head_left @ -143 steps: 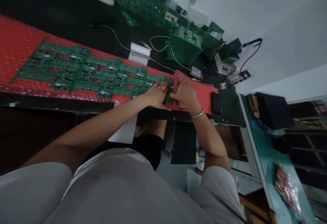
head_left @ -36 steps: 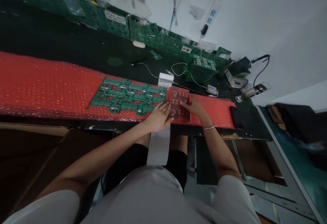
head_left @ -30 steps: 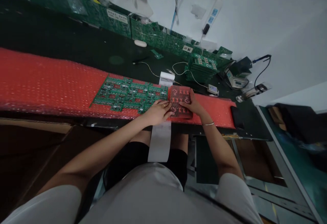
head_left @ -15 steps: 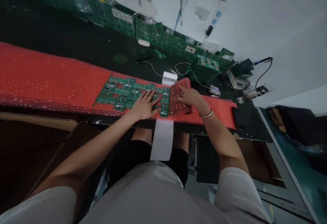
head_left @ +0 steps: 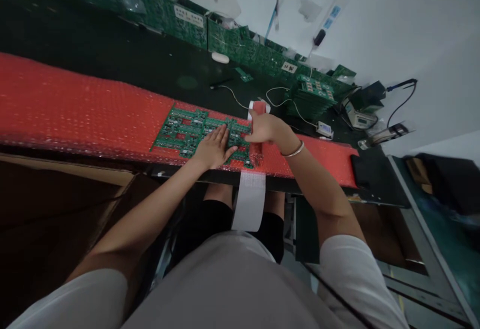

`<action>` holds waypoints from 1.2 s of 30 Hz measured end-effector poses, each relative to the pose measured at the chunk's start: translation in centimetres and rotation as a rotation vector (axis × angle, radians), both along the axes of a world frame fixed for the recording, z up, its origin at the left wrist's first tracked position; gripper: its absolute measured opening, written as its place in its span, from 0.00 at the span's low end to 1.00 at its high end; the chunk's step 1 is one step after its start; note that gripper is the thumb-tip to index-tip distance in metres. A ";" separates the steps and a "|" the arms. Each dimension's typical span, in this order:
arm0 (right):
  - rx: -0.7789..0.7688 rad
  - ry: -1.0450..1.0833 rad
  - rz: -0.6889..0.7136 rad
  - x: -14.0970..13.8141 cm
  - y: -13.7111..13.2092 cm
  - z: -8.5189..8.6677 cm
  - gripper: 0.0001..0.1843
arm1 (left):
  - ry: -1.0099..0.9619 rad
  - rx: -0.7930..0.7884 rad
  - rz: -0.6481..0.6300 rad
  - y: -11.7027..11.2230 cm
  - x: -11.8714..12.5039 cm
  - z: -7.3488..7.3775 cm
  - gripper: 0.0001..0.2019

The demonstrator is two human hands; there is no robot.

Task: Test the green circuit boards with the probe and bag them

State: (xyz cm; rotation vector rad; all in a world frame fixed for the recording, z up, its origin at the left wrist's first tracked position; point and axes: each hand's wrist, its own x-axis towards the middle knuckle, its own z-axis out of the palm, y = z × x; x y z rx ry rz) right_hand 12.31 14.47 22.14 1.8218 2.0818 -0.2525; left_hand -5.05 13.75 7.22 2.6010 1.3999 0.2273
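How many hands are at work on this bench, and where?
2. The left hand rests on the green circuit boards; the right hand holds the red-wrapped bundle at their right end. No other hand shows.

Green boards (head_left: 202, 128), red bubble wrap (head_left: 101, 111) (white-flecked)

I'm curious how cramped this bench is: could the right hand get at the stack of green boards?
Probably yes, once freed: the right hand grips the red-wrapped bundle, but the stack of green boards stands beyond it, with seemingly only a thin white cable between.
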 end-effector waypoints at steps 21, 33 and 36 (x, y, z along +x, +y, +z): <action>0.143 0.711 -0.496 5.0 -3.1 -9.0 0.30 | -0.325 -0.056 0.023 -2.3 -0.4 0.7 0.37; 0.140 1.364 -0.786 9.1 -3.4 -8.1 0.05 | -0.057 -0.045 -0.016 -1.3 -1.5 1.8 0.32; 0.175 1.196 -0.799 12.7 -4.0 -7.0 0.09 | 0.051 -0.099 -0.073 -0.6 0.0 1.9 0.38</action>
